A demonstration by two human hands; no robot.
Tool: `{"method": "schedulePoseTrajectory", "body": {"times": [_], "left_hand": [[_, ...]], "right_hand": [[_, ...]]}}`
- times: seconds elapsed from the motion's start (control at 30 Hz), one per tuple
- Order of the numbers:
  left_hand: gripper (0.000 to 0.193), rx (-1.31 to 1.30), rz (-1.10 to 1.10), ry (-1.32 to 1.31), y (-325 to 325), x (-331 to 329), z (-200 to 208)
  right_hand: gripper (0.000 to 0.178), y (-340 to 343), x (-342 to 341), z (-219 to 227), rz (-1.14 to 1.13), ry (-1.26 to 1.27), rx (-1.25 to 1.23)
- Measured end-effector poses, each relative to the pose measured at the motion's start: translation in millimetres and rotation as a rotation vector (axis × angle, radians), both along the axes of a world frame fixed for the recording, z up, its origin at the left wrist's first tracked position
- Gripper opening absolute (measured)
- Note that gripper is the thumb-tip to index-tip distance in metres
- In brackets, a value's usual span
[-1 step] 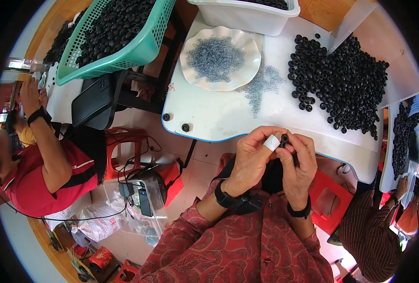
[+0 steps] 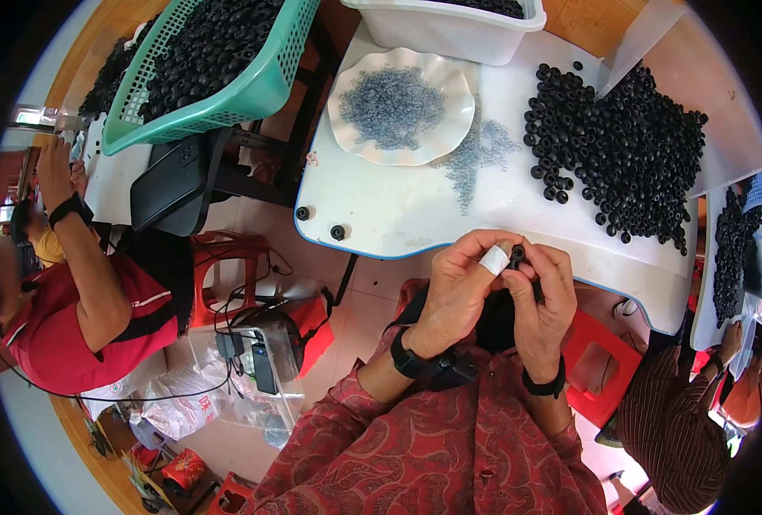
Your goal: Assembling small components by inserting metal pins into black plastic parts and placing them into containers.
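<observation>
Just off the table's front edge, my left hand (image 2: 455,283) and my right hand (image 2: 546,300) meet, fingertips pinched round a small black ring-shaped piece (image 2: 516,254). White tape wraps a digit of my left hand. Something dark shows between my right fingers, too hidden to name. On the white table (image 2: 355,202), a heap of similar black pieces (image 2: 638,154) spreads at the right. A scalloped white plate (image 2: 458,112) holds many tiny translucent grey-blue bits, with more bits (image 2: 475,159) scattered beside it. Two single black pieces, one of them this ring (image 2: 338,232), lie near the left front edge.
A white tub (image 2: 449,34) stands at the table's back, and a clear plastic panel (image 2: 724,112) borders the heap. To the left is a green basket (image 2: 226,116) of black pieces. A person in red (image 2: 97,318) sits left; another in stripes (image 2: 673,425) is at right.
</observation>
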State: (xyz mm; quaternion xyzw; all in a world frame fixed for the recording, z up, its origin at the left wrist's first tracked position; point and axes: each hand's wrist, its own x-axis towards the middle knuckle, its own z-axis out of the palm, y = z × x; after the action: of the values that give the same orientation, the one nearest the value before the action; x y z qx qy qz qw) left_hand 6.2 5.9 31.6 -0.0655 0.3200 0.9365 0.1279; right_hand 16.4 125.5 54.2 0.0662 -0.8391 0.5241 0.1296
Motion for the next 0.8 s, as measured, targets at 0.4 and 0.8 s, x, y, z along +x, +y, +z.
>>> {"method": "schedulePoseTrajectory", "body": {"times": [0.4,0.8], "left_hand": [[0.019,-0.106,0.008,-0.011,-1.3,-3.0,3.6],[0.027,-0.151,-0.018,0.066,-5.3,-7.8,-2.8]], "right_hand": [[0.036,4.3,-1.1,2.2,0.048,0.005,0.013],[0.040,6.0,-3.6,4.7,0.091,-0.033,0.007]]}}
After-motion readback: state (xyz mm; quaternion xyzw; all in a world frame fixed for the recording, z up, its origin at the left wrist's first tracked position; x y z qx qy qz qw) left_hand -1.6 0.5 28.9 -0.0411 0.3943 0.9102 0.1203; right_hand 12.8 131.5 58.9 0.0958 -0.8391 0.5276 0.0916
